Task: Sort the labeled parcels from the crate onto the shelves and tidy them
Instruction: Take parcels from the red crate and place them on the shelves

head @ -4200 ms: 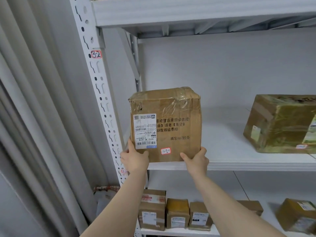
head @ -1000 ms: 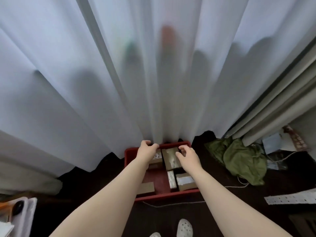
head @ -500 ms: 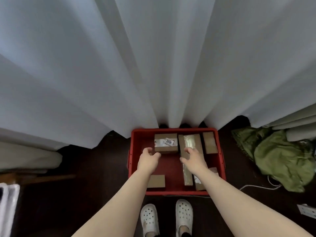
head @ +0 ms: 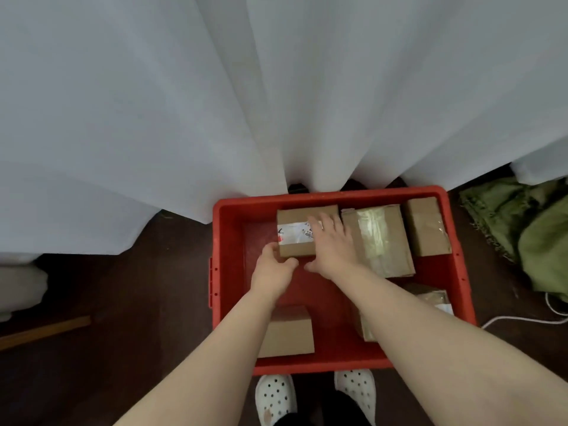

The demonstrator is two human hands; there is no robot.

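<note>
We look down into one red crate (head: 216, 272) on the dark floor, at the foot of a white curtain (head: 276, 103). We count five cardboard parcels plainly. Along the far wall sit a labelled parcel (head: 295, 217), a wide taped parcel (head: 378, 238) and a small box (head: 425, 226). A plain box (head: 290, 336) sits near-left and a labelled packet (head: 435, 298) near-right. A further brown edge (head: 367, 329) shows under our right forearm; we cannot tell whether it is a sixth.

Both hands are on the labelled parcel. Our left hand (head: 272, 270) pinches its near-left corner, fingers curled. Our right hand (head: 333, 247) lies flat on top, fingers straight and spread.

Two white clogs (head: 275, 395) stand just before the crate. One green cloth (head: 522, 222) and one white cable (head: 522, 319) lie to the right.
</note>
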